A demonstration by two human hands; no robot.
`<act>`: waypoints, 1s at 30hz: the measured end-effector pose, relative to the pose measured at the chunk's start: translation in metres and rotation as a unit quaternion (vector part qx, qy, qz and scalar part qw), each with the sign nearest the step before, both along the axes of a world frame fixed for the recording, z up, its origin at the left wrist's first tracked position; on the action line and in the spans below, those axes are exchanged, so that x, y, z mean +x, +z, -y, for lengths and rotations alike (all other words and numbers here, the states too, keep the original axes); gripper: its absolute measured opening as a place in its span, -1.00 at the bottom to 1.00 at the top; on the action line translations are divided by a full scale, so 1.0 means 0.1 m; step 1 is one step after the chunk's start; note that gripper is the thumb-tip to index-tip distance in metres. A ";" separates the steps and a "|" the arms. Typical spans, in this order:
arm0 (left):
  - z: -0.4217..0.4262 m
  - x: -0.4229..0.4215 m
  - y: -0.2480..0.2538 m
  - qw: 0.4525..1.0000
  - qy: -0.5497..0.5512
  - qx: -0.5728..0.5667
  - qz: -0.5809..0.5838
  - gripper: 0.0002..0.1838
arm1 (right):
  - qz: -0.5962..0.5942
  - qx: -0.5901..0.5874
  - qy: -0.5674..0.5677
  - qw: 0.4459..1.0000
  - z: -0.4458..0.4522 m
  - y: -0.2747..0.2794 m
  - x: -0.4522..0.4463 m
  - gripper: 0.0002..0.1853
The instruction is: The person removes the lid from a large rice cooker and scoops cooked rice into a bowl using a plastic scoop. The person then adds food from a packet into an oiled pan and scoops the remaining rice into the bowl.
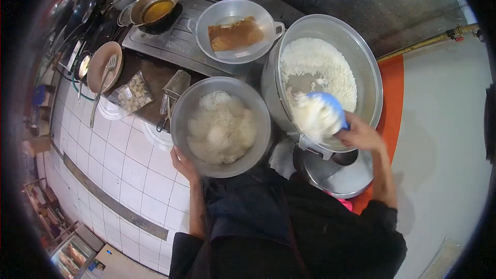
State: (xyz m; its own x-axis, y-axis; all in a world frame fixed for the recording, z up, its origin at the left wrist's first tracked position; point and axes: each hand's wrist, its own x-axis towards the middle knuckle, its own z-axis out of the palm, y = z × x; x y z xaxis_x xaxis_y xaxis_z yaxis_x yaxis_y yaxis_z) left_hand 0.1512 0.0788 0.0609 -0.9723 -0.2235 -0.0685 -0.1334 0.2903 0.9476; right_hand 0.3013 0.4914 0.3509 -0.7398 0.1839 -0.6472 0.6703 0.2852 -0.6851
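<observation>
My right hand (360, 133) grips a blue scoop (335, 104) heaped with white rice; the scoop is smeared by motion. It is over the near rim of a large metal pot (373, 80). Cooked rice (320, 59) lies inside this pot, with bare metal showing in the middle of its floor. My left hand (184, 165) holds the lower left side of a round metal basin (177, 119), its thumb side against the wall. A mound of rice (222, 129) fills the middle of the basin. The basin stands left of the pot, close to my body.
A wide metal pan (201, 20) with a brown sheet in it sits on the stove (175, 46). Farther left are a pan of yellow oil (157, 11), a brown bowl (95, 75) with a slotted turner (106, 75), and a bag of pale cubes (134, 93). A metal lid (341, 175) lies below the pot.
</observation>
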 end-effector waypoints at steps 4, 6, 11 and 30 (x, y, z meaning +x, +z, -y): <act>-0.04 0.00 0.05 1.000 0.000 0.004 0.006 -0.52 | -0.102 0.281 0.074 0.951 1.00 -0.88 -0.08 -0.50; -0.04 0.00 0.08 1.000 -0.008 -0.004 0.000 -0.51 | -0.068 0.219 0.080 0.970 1.31 -0.92 -0.24 -0.60; -0.11 0.00 0.21 1.000 -0.005 0.006 -0.002 -0.49 | -0.147 0.359 -0.112 0.915 0.73 -0.65 -0.18 -0.64; -0.09 0.01 0.11 1.000 -0.014 0.027 0.002 -0.50 | 0.169 -0.066 0.068 0.981 -0.58 -1.68 -0.27 -0.82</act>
